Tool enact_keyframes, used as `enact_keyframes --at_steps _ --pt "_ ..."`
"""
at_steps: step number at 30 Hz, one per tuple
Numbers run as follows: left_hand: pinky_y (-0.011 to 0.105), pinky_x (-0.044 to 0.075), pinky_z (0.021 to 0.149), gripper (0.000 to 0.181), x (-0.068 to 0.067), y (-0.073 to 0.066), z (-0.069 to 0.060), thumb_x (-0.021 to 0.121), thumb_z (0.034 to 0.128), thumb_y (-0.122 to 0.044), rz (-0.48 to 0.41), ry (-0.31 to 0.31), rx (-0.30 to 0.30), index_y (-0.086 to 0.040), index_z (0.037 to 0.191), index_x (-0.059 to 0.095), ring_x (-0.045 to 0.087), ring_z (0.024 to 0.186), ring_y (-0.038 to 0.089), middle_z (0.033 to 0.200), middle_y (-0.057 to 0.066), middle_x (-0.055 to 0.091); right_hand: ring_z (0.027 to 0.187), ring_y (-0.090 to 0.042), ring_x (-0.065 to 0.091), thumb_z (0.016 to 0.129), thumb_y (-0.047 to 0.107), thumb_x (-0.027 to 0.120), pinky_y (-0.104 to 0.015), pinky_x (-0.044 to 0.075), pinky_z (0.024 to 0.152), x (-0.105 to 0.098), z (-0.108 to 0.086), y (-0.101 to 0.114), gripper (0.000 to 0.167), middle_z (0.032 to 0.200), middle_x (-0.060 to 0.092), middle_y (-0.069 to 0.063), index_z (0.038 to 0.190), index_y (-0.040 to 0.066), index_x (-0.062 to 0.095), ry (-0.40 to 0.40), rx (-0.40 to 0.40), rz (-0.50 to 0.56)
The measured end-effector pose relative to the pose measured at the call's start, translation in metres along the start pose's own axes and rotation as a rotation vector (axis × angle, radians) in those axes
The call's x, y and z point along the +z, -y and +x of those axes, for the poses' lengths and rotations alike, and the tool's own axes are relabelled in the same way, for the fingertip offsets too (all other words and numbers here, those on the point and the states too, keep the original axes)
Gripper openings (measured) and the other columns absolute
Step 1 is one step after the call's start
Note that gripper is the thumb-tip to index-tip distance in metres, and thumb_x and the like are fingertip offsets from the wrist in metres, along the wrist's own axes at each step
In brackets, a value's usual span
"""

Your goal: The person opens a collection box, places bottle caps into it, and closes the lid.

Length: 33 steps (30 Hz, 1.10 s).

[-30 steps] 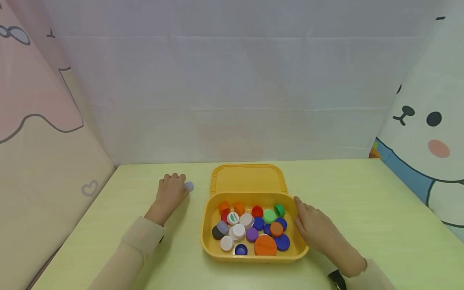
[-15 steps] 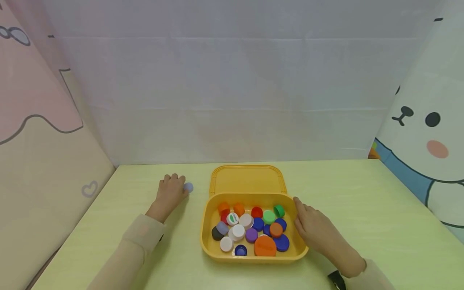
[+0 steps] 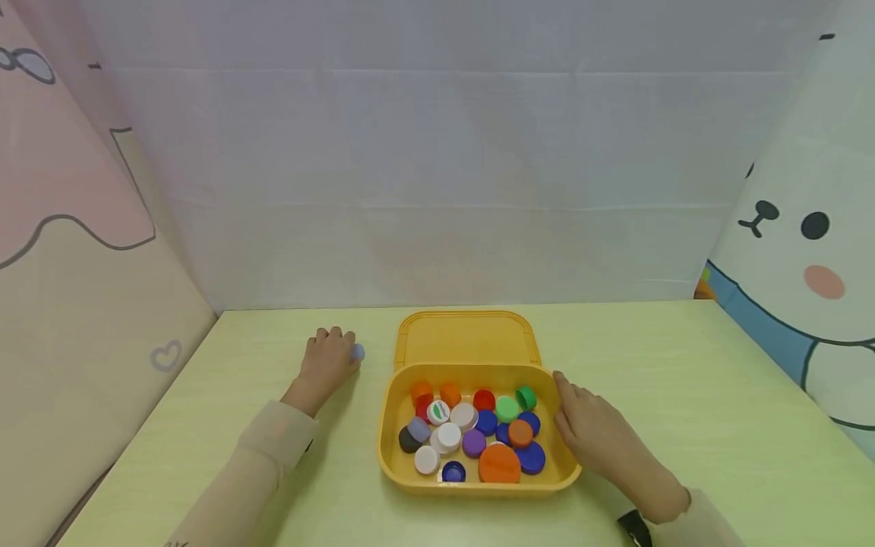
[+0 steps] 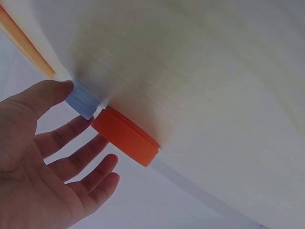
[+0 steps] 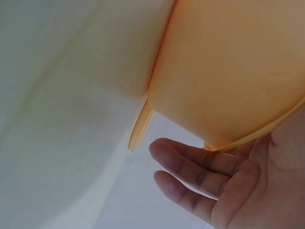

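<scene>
My left hand (image 3: pixel 330 365) pinches a light blue bottle cap (image 3: pixel 358 352) between thumb and forefinger at the left of the table. Close by the blue cap (image 4: pixel 83 101), the left wrist view shows an orange-red cap (image 4: pixel 126 136) at the fingertips; the hand hides it from the head view. At the right, my right hand (image 3: pixel 601 437) rests against the rim of a yellow plastic box (image 3: pixel 478 490), its fingers fairly straight and relaxed. Mixed caps lie inside, among them a large orange cap (image 3: pixel 500 463), a purple cap (image 3: pixel 475 443) and a green cap (image 3: pixel 525 397).
A yellow lid (image 3: pixel 468 338) lies flat behind the box. The pale green table (image 3: pixel 683 395) reaches back to a white cloth wall (image 3: pixel 437 167). Printed cloth sides stand at left and right.
My left hand has shifted slightly right over the blue cap, which has scarcely moved. The right hand and the box stay where they were.
</scene>
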State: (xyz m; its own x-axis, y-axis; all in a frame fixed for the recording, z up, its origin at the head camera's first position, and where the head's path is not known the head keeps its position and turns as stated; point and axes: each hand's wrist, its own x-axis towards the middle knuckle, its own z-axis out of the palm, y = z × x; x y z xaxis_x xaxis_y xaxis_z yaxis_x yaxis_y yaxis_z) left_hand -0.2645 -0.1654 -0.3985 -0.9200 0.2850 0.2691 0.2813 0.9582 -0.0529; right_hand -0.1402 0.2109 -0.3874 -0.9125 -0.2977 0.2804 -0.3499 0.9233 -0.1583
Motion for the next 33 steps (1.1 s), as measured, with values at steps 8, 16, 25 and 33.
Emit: enact_keyframes --at_steps 8,16,25,33 --pt "0.046 0.047 0.069 0.026 0.001 0.000 0.000 0.066 0.0808 -0.021 -0.008 0.006 -0.010 0.002 0.090 0.059 0.053 0.081 0.037 0.086 0.018 0.057 0.092 -0.036 0.061 0.088 0.009 0.048 -0.046 0.049 0.081 0.000 0.001 0.001 0.044 0.107 0.061 -0.023 0.127 -0.010 0.042 0.004 0.001 0.005" --pt "0.045 0.047 0.065 0.028 -0.001 -0.004 0.002 0.066 0.0813 -0.024 -0.014 -0.020 0.009 0.002 0.091 0.059 0.054 0.078 0.036 0.085 0.017 0.058 0.093 -0.037 0.061 0.088 0.009 0.048 -0.046 0.049 0.082 -0.001 0.001 0.001 0.045 0.108 0.061 -0.024 0.128 -0.010 0.042 0.006 0.003 0.007" --pt "0.042 0.047 0.063 0.030 -0.026 -0.022 0.000 0.068 0.0786 -0.026 -0.067 -0.027 0.017 0.000 0.088 0.058 0.052 0.074 0.033 0.081 0.014 0.058 0.091 -0.036 0.061 0.088 0.009 0.048 -0.047 0.049 0.081 -0.001 0.002 0.000 0.045 0.105 0.061 -0.024 0.128 -0.011 0.041 0.016 0.008 0.017" --pt "0.039 0.048 0.064 0.030 -0.055 -0.046 -0.013 0.071 0.0772 -0.026 -0.112 -0.056 0.043 -0.002 0.090 0.059 0.053 0.078 0.032 0.083 0.012 0.059 0.092 -0.038 0.061 0.088 0.010 0.048 -0.047 0.049 0.081 -0.002 0.002 0.000 0.045 0.107 0.061 -0.026 0.127 -0.011 0.040 0.023 0.007 0.018"
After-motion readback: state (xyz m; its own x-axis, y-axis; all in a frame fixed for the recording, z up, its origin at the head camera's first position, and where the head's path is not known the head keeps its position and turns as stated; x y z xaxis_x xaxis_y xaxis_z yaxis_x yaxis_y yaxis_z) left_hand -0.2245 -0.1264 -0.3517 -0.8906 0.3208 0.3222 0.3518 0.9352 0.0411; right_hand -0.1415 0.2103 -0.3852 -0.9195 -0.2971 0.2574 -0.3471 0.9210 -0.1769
